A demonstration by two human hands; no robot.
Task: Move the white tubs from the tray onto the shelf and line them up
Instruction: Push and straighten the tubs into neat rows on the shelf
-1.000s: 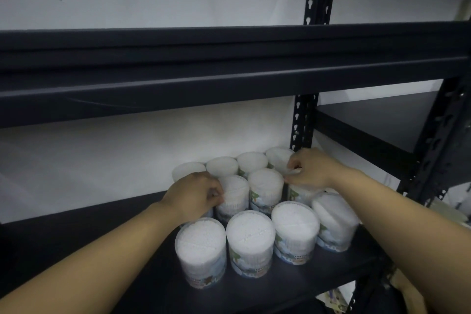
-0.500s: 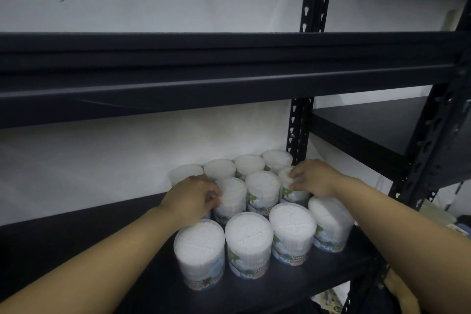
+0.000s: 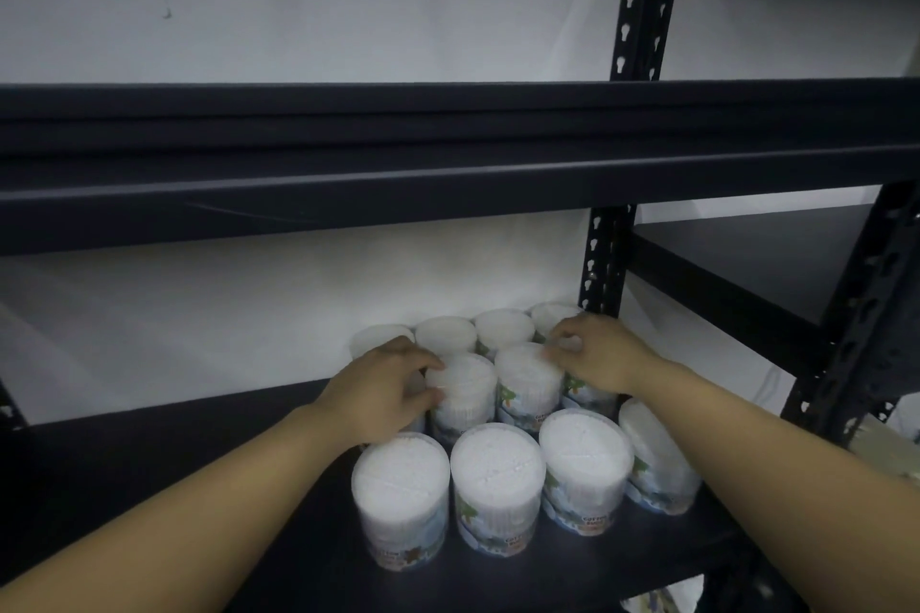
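Several white tubs stand upright in three rows on the dark shelf (image 3: 149, 488), at its right end. My left hand (image 3: 383, 388) curls over the leftmost tub of the middle row, mostly hiding it, and its fingertips touch the neighbouring tub (image 3: 463, 393). My right hand (image 3: 592, 358) grips the rightmost middle-row tub (image 3: 582, 396) from above, fingers bent over its lid. The front row shows a tub at the left (image 3: 401, 498) and others beside it. The tray is out of view.
A black upper shelf beam (image 3: 448, 174) crosses just above the working space. A perforated black upright (image 3: 605, 264) stands behind the tubs at the right. A white wall backs the shelf. Another dark shelf (image 3: 771, 259) lies further right. The shelf's left part is bare.
My right hand has slid left and slightly nearer with its tub, closing the gap in the middle row. My left hand has stayed on its tub. The view has tilted up a little.
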